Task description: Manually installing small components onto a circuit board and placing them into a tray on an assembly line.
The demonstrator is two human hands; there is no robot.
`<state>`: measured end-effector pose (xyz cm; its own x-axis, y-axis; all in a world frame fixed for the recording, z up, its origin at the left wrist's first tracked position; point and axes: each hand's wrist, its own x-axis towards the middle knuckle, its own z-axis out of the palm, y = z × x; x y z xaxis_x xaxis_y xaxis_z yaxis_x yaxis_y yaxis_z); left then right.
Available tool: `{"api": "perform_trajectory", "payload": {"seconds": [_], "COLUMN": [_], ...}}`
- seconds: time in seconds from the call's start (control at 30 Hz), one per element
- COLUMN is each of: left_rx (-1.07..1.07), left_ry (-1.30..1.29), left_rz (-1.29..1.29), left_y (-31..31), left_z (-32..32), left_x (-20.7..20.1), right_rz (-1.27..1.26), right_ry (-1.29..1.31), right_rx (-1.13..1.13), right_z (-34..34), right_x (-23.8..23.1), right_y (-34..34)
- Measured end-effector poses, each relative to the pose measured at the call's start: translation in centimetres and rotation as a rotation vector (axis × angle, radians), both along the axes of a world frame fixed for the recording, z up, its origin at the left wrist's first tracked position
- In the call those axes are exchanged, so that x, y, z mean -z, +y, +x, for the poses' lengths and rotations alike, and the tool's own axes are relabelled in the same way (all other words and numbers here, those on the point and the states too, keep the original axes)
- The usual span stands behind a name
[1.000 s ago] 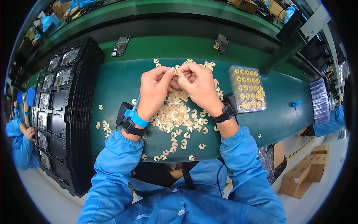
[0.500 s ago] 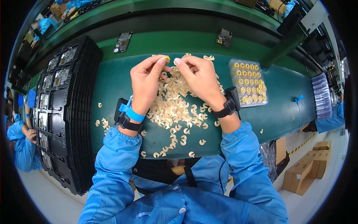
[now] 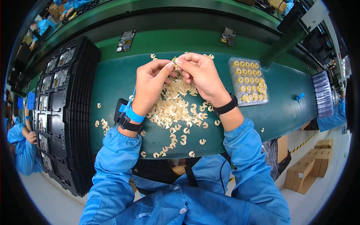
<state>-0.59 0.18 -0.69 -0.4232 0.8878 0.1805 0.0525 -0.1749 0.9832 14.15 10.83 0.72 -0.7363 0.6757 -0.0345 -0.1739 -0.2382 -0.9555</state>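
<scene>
A small round part with a yellow rim (image 3: 173,60) is pinched between the thumb and index finger of my left hand (image 3: 149,84). My right hand (image 3: 204,77) is closed in a pinch against that same part; what its own fingertips hold is hidden. Below both hands lies a loose pile of pale C-shaped pieces (image 3: 168,110), spread over the green mat (image 3: 116,82). To the right of my right hand, a clear plastic tray (image 3: 235,88) holds rows of round yellow-rimmed parts.
Tall stacked black trays (image 3: 80,112) carrying circuit boards stand at the left. Two separate circuit boards, one left (image 3: 125,40) and one right (image 3: 227,36), lie on the green ledge behind. A stack of clear trays (image 3: 322,93) sits at the far right. Cardboard boxes (image 3: 309,168) are on the floor.
My hands have come together: the right fingertips now meet the yellow-rimmed part in my left hand. Before, a gap lay between them. The view has shifted slightly.
</scene>
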Motion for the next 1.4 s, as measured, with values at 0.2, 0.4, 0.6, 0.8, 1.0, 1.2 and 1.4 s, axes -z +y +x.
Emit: {"api": "perform_trajectory", "payload": {"seconds": [0.2,0.4,0.6,0.8,1.0,1.2,1.4], "left_rx": [0.003,-0.013,-0.361,-0.698,-0.647,-0.55,-0.224], "left_ry": [0.004,-0.159,-0.029,0.845,1.103,0.682,-0.231], "left_rz": [0.077,-0.022,0.014,-0.243,-0.453,-0.415,-0.034], "left_y": [-0.1,0.1,0.2,4.7,7.6,8.7,6.8], "left_z": [-0.1,-0.7,-5.9,-14.6,-14.8,-15.8,-8.8], "left_x": [0.6,0.1,-1.2,0.3,2.7,3.0,-0.5], "right_rz": [0.298,0.431,0.776,0.945,0.976,1.01,0.806], "right_ry": [-0.049,-0.096,-0.237,-0.314,-0.356,-0.38,-0.29], "right_rx": [0.028,0.123,0.294,0.377,0.329,0.281,0.353], "right_z": [-0.6,-0.8,-0.9,-0.4,-0.1,-0.5,-0.4], "right_x": [0.3,1.7,2.3,0.9,0.7,1.8,0.7], "right_y": [-0.4,-0.5,-0.2,-1.1,-1.5,-1.6,-1.4]}}
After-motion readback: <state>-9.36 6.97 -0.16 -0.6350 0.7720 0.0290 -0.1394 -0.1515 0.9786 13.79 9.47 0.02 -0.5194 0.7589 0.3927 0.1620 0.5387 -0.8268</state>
